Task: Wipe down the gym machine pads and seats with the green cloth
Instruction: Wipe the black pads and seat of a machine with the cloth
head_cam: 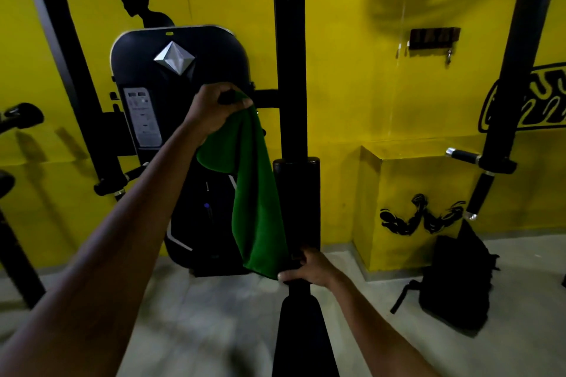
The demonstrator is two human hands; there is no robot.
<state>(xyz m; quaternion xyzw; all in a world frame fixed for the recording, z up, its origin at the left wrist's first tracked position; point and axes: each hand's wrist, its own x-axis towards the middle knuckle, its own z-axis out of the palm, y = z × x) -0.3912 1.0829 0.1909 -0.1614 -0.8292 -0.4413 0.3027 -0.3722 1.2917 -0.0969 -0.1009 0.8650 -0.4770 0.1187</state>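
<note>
My left hand [219,107] pinches the top of the green cloth [254,193], which hangs beside the upright pad [296,202], while my right hand [309,266] curls around the pad's lower end, so I judge wiping barely begun, the seat [303,330] untouched.

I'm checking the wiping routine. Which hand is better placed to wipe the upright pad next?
Probably the left. The left hand already grips the green cloth, which hangs right beside the upright pad. The right hand grips the frame below the pad and holds no cloth.
</note>
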